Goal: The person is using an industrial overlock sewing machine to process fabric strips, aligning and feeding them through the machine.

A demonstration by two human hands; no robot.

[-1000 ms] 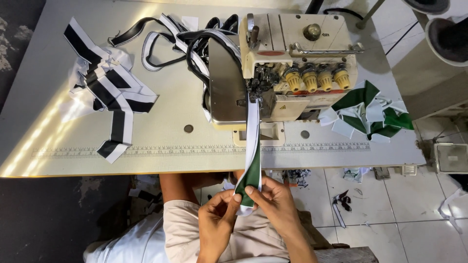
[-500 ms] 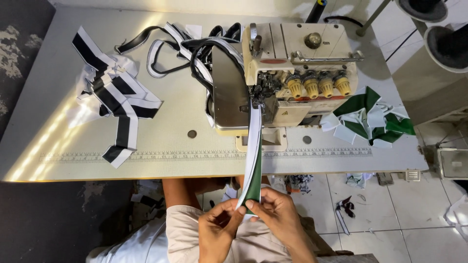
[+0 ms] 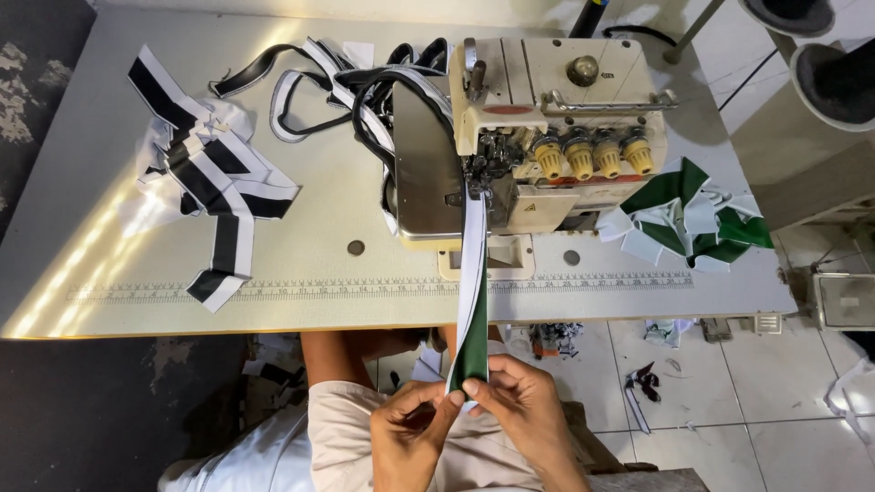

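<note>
Green-and-white fabric strip [image 3: 471, 301] runs in the head view from under the presser foot of the cream overlock sewing machine [image 3: 538, 137] straight down past the front edge of the pale table [image 3: 365, 310], its lower end hanging over the person's lap. Both hands meet at that lower end: the left hand [image 3: 410, 433] pinches the strip's left edge with fingertips closed on it, and the right hand [image 3: 519, 410] clamps the right edge between thumb and forefinger, the two hands touching across the cloth. On the tabletop to the left lies a loose heap of black-and-white strips [image 3: 210, 182] (some of them trail back behind the machine), and to the right of the machine sits a pile of green and white cut pieces [image 3: 688, 219]. Scraps litter the tiled floor [image 3: 711, 401] below
</note>
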